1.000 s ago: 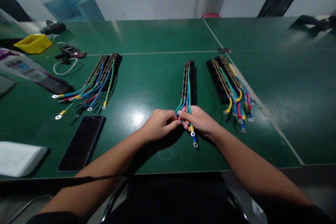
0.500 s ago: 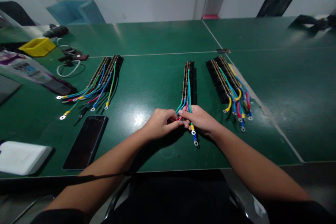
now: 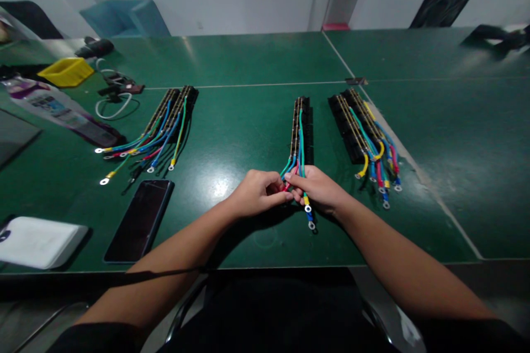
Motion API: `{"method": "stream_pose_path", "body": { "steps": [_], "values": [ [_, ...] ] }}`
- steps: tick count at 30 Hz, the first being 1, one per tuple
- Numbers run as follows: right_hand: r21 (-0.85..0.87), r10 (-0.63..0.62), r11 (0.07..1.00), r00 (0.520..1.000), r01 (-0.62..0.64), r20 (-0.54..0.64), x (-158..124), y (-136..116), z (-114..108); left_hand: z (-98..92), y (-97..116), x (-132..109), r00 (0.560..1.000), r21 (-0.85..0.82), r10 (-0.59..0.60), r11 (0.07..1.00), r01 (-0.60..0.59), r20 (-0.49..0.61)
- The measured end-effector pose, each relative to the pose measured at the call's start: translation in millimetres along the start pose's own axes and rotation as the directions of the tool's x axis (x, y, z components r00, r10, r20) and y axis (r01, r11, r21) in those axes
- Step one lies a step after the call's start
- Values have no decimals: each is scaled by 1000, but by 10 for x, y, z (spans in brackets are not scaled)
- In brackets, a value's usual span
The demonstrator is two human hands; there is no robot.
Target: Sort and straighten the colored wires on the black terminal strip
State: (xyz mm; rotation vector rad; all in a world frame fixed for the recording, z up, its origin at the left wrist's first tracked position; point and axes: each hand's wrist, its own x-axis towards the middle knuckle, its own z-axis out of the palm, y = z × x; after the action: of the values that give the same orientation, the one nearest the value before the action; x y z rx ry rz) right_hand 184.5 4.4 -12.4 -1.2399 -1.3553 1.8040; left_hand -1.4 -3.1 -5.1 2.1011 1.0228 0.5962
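At the far left, a white case [image 3: 43, 242] is seen near the front edge of the green worktop [image 3: 232, 138], with a purple-and-white bottle [image 3: 62, 110], a yellow tray [image 3: 66, 73] and a looped white cable [image 3: 114, 116] set farther back. Next along, a left pair of wired strips [image 3: 165, 116] is laid side by side, the blue, green and red leads fanned out toward the front, many tipped with rings. In front of these, a dark phone [image 3: 138, 220] is placed at a slant, just beside the left forearm.

And now the centre! The thumb and forefinger of the left hand [image 3: 259, 193] are held close together at a red wire [image 3: 287, 186]; whether it is pinched there cannot be told, so crowded are the tips. Just beyond, the middle strip [image 3: 298, 127] is rested on the worktop, pointed away from the person, its coloured wires [image 3: 302, 143] led down to both hands. By the right hand [image 3: 317, 190], the wires are clamped between thumb and fingers, and two ring terminals [image 3: 308, 208], one yellow-sleeved, one blue-sleeved, are left showing below.

Over to the right, another pair of wired strips [image 3: 356, 124] is set at the opposite slant, near a pale seam [image 3: 418, 174], its ringed leads bent toward the front.
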Motion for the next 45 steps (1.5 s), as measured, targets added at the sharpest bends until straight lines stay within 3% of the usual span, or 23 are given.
{"method": "stream_pose_path", "body": {
  "steps": [8, 16, 25, 35, 45],
  "values": [
    [-13, -22, 1000, 1000, 22, -12, 1, 8, 0, -14, -14, 23, 997, 144, 78, 987, -77, 0],
    [12, -26, 1000, 1000, 26, 1, 6, 21, -5, -13, -35, 22, 999, -13, 37, 999, -37, 9],
    [13, -16, 1000, 1000, 17, -4, -2, 6, -1, -32, -13, 38, 995, 104, 100, 990, -100, 8],
    [-6, -35, 999, 999, 35, 2, 11, 10, -10, -14, -70, 39, 999, -39, 45, 998, -45, 19],
    [0, -10, 1000, 1000, 10, -15, -6, -1, 5, -35, -27, 45, 995, 77, 99, 992, -100, 5]
  ]
}}
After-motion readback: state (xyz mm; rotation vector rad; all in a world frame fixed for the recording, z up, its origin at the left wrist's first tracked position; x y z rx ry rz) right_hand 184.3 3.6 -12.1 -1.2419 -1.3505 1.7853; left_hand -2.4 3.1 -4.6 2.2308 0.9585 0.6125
